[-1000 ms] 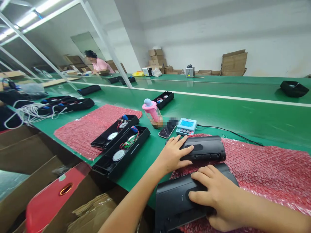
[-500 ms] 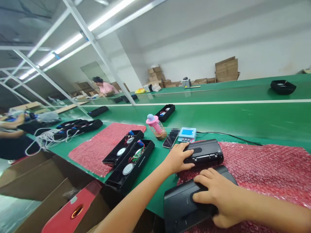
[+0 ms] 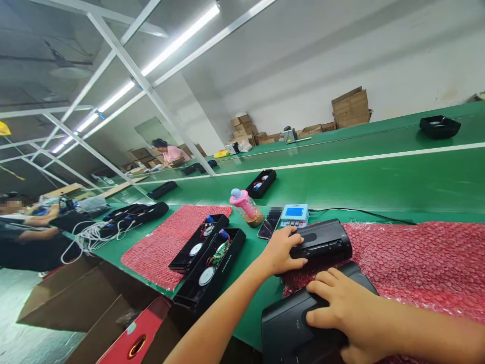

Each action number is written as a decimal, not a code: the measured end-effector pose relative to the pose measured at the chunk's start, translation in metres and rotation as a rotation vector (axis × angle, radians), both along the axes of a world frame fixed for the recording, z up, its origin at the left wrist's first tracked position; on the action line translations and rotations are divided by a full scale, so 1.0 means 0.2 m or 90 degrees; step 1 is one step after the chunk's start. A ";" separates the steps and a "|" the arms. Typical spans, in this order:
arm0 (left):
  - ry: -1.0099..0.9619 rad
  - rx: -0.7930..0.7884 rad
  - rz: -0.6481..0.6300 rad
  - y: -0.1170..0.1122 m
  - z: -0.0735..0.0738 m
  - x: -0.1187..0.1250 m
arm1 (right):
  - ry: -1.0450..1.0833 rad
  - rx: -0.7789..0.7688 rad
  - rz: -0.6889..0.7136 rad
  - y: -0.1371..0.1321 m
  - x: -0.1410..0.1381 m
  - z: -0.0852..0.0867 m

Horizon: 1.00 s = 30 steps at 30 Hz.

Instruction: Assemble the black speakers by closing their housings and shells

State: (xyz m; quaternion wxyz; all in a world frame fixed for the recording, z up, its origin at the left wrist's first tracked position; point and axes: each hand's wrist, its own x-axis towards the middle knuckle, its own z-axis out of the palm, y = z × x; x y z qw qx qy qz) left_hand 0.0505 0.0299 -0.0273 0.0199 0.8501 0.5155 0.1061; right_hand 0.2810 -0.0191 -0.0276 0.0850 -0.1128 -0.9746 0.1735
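Note:
My left hand point(image 3: 282, 251) curls round the left end of a black speaker case point(image 3: 326, 240) lying on red bubble wrap point(image 3: 417, 258). My right hand point(image 3: 343, 316) is wrapped over a second, nearer black speaker case point(image 3: 288, 323) at the table's front edge. Both cases lie flat with their closed backs up. Two open black speaker halves point(image 3: 206, 253) with round drivers and wiring rest to the left, partly on another red bubble-wrap sheet point(image 3: 166, 242).
A pink bottle point(image 3: 244, 205), a phone point(image 3: 268, 227) and a small blue-screened tester point(image 3: 294, 216) stand behind the cases. More speaker shells lie along the green conveyor table point(image 3: 379, 177). Cardboard boxes sit below left. Other people work at far left and far back.
The view has tilted upward and shifted; my hands keep their hold on the two cases, which sit slightly lower and rightward in the picture.

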 end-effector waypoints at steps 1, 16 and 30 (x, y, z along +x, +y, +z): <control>-0.003 -0.003 0.001 0.00 0.00 0.00 | 0.000 0.003 0.001 0.00 0.00 0.00; 0.042 -0.040 0.004 -0.02 0.03 0.03 | 0.006 0.004 0.004 0.00 0.00 0.01; -0.098 0.031 0.032 -0.05 -0.02 -0.01 | 0.004 -0.001 0.000 0.00 0.00 0.01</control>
